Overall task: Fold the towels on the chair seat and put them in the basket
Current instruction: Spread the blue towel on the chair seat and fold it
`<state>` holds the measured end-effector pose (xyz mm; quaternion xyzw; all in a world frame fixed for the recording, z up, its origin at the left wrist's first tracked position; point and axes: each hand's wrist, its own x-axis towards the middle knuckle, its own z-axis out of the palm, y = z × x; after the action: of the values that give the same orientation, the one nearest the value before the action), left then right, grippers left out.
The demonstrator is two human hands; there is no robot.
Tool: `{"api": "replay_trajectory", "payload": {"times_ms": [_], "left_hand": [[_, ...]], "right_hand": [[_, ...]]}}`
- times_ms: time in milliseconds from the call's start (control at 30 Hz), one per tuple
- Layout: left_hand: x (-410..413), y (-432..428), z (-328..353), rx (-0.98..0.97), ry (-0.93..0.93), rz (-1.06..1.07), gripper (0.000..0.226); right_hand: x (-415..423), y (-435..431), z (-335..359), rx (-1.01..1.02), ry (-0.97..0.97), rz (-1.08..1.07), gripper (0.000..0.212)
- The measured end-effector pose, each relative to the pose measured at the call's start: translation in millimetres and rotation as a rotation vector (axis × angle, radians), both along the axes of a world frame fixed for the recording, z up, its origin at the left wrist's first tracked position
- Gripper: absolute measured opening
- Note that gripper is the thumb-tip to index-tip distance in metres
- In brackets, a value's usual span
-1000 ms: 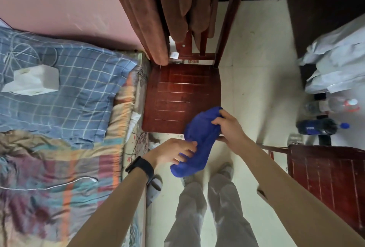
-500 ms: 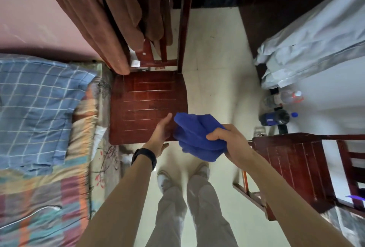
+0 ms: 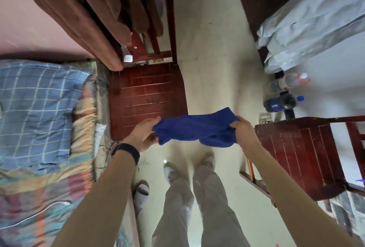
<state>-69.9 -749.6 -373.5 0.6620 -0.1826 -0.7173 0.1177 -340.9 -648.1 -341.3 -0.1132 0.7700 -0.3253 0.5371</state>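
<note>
Head view: left hand and right hand pinch blue towel ends (stretched, sagging mid-span), fingers curled, near chair seat.

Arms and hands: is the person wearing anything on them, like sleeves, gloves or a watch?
No sleeves or gloves show on either arm. A plain black band circles the left wrist, perhaps a watch or fitness strap. The left hand and right hand show no rings.

I see a pale tiled floor running up the middle toward twelve o'clock, with a pink wall at ten. A bed under a blue checked quilt fills nine o'clock, and a dark red wooden chair stands at three.
</note>
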Motion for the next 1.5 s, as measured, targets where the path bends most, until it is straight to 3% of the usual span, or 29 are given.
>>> {"api": "replay_trajectory", "payload": {"times_ms": [67, 167, 267, 400, 500, 600, 700, 800, 867, 933, 1167, 1400, 1500], "left_hand": [[8.6, -4.6, 6.1, 0.024, 0.009, 0.039, 0.011], [21.7, -8.2, 13.5, 0.007, 0.014, 0.002, 0.014], [34.2, -11.7, 24.2, -0.011, 0.0, 0.017, 0.02], [53.1, -6.3, 38.3, 0.095, 0.063, -0.009, 0.034], [62.4, 0.3, 53.3, 0.199, 0.068, -0.039, 0.029], [68.5, 9.3, 66.9, 0.263, 0.021, -0.187, 0.032], [72.3, 19.3, 73.9, 0.196, -0.062, -0.352, 0.045], [73.5, 21.7, 83.3, 0.005, -0.004, -0.169, 0.077], [72.9, 19.1, 93.7, -0.09, 0.047, -0.017, 0.069], [71.7, 15.1, 108.0, -0.159, 0.067, 0.053, 0.041], [86.1, -11.4, 155.9, -0.301, 0.086, 0.086, 0.004], [89.5, -26.9, 171.0, -0.43, -0.34, -0.2, 0.023], [91.7, -30.9, 172.3, -0.476, -0.392, -0.216, 0.053]], "right_hand": [[6.9, -0.6, -6.9, 0.006, 0.009, -0.09, 0.038], [16.6, -3.3, -4.7, -0.001, 0.072, -0.093, 0.023], [22.3, -7.5, 4.3, -0.082, 0.155, 0.016, 0.031], [20.9, -16.6, 20.6, -0.113, 0.342, 0.126, 0.034], [18.7, -22.5, 37.4, -0.105, 0.437, 0.169, 0.034], [16.1, -26.6, 51.4, -0.079, 0.495, 0.223, 0.032], [17.1, -28.2, 63.1, -0.038, 0.359, 0.168, 0.019], [21.2, -24.2, 82.2, -0.004, -0.042, -0.154, 0.011], [22.5, -20.5, 92.4, -0.038, -0.182, -0.216, 0.008], [24.5, -19.9, 101.0, -0.092, -0.197, -0.186, 0.011], [33.3, -44.9, 135.2, -0.196, -0.08, -0.087, 0.02], [50.2, -68.5, 156.3, -0.198, -0.27, -0.218, 0.017], [55.4, -70.6, 159.6, -0.205, -0.294, -0.173, 0.016]]}}
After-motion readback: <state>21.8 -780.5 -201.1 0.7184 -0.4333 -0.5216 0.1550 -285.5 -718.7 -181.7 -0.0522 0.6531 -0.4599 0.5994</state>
